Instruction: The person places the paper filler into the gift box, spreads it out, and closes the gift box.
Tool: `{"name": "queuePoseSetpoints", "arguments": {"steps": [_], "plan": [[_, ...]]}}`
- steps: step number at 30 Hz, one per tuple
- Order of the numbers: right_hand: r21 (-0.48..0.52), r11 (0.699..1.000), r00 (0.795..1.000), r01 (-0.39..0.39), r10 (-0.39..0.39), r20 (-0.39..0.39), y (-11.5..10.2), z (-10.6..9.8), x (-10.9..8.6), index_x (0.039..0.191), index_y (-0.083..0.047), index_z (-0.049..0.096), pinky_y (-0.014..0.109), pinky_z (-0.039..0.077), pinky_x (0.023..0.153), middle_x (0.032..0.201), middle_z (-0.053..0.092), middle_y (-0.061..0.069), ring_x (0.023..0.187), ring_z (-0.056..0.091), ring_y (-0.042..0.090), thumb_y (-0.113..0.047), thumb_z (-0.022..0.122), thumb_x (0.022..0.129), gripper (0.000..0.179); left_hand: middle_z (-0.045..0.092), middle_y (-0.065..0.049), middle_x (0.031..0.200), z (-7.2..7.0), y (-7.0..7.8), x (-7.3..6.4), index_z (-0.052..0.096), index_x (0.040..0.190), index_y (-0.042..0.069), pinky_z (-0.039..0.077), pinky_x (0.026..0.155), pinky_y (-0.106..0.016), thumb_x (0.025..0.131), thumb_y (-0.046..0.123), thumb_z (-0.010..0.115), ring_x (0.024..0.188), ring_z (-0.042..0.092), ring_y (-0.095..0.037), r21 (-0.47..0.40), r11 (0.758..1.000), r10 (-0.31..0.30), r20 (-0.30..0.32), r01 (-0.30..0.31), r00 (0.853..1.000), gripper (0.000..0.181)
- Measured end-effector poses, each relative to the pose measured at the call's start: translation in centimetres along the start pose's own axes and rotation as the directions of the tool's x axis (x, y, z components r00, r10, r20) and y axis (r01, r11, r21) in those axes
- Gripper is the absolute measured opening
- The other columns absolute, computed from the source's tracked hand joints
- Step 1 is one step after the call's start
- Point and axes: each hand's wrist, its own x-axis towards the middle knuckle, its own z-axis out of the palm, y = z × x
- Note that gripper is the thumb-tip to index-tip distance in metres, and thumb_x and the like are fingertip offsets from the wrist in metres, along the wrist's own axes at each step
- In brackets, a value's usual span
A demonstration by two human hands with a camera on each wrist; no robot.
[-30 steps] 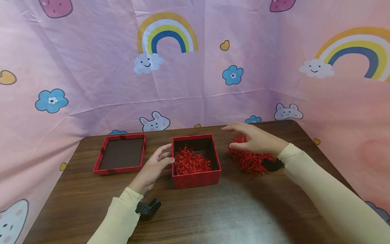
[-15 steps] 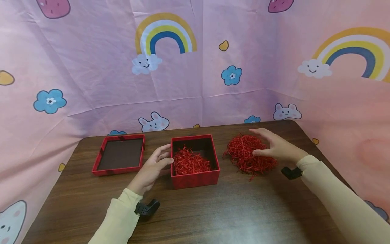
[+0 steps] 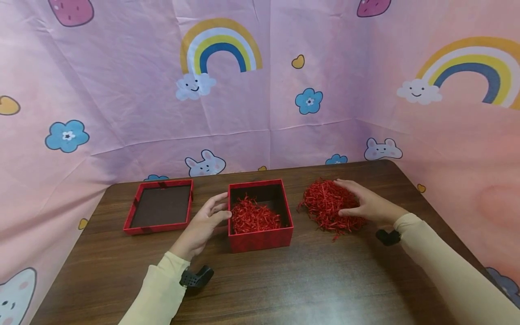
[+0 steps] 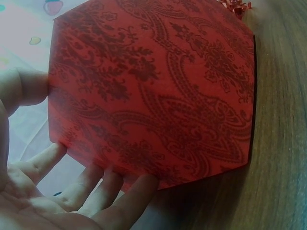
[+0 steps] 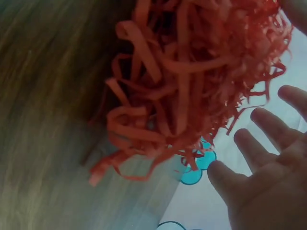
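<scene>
My left hand [image 3: 205, 223] lies against the left side of a red patterned box [image 3: 260, 239]. The thumb is at its upper edge and the extended fingertips touch its side wall, as the left wrist view also shows. Inside the box lies red shredded paper [image 3: 256, 215]. To the right, a loose pile of red shredded paper [image 3: 327, 205] rests on the table. My right hand [image 3: 371, 205] is at the pile's right side with thumb and fingers spread apart. In the right wrist view the fingers [image 5: 259, 143] stand beside the curled strips, gripping none.
The shallow red box lid [image 3: 158, 228] lies with its dark inside up, left of the box. Everything stands on a brown wood-grain table [image 3: 260, 289]. A pink printed cloth [image 3: 260, 113] hangs behind its far edge and along the sides.
My right hand has drawn back from over the paper pile to its right side, then come slightly closer to it. The left hand stays against the box.
</scene>
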Motion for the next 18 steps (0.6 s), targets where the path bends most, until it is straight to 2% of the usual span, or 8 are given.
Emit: {"name": "queuePoseSetpoints", "arguments": {"steps": [6, 10, 14, 18], "plan": [[-0.032, 0.999, 1.0, 0.014, -0.013, 0.028, 0.8, 0.6, 0.5, 0.165, -0.016, 0.023, 0.076, 0.019, 0.115, 0.171, 0.014, 0.019, 0.154, 0.012, 0.049, -0.038, 0.078, 0.092, 0.094, 0.027, -0.022, 0.162, 0.0, -0.1, 0.0, 0.028, 0.162, 0.019, 0.041, 0.112, -0.061, 0.104, 0.02, 0.06, 0.142, 0.041, -0.043, 0.001, 1.0, 0.003, -0.004, -0.003, 1.0, 0.066], [-0.055, 0.998, 0.998, 0.037, -0.034, 0.05, 0.5, 0.8, 0.9, 0.166, -0.017, 0.023, 0.077, 0.018, 0.114, 0.172, 0.011, 0.018, 0.155, 0.009, 0.049, -0.039, 0.079, 0.092, 0.095, 0.028, -0.021, 0.162, 0.0, -0.2, 0.1, 0.029, 0.161, 0.02, 0.042, 0.112, -0.06, 0.103, 0.021, 0.06, 0.142, 0.042, -0.043, 0.003, 1.0, -0.001, -0.01, 0.001, 1.0, 0.066], [-0.078, 0.995, 0.997, 0.058, -0.054, 0.062, -0.1, 0.9, 1.3, 0.165, -0.015, 0.024, 0.076, 0.018, 0.115, 0.172, 0.012, 0.015, 0.155, 0.008, 0.048, -0.038, 0.079, 0.092, 0.094, 0.029, -0.021, 0.161, 0.0, -0.2, 0.1, 0.029, 0.161, 0.021, 0.042, 0.111, -0.059, 0.103, 0.021, 0.061, 0.142, 0.042, -0.043, 0.004, 1.0, -0.001, -0.014, 0.001, 1.0, 0.066], [-0.106, 0.993, 0.996, 0.058, -0.051, 0.067, -0.6, 1.0, 1.5, 0.164, -0.012, 0.027, 0.074, 0.022, 0.115, 0.171, 0.016, 0.018, 0.154, 0.014, 0.049, -0.036, 0.078, 0.093, 0.092, 0.03, -0.021, 0.161, 0.0, -0.2, 0.1, 0.029, 0.162, 0.021, 0.043, 0.111, -0.059, 0.103, 0.021, 0.06, 0.14, 0.043, -0.043, 0.001, 1.0, -0.001, -0.007, 0.001, 1.0, 0.066]]}}
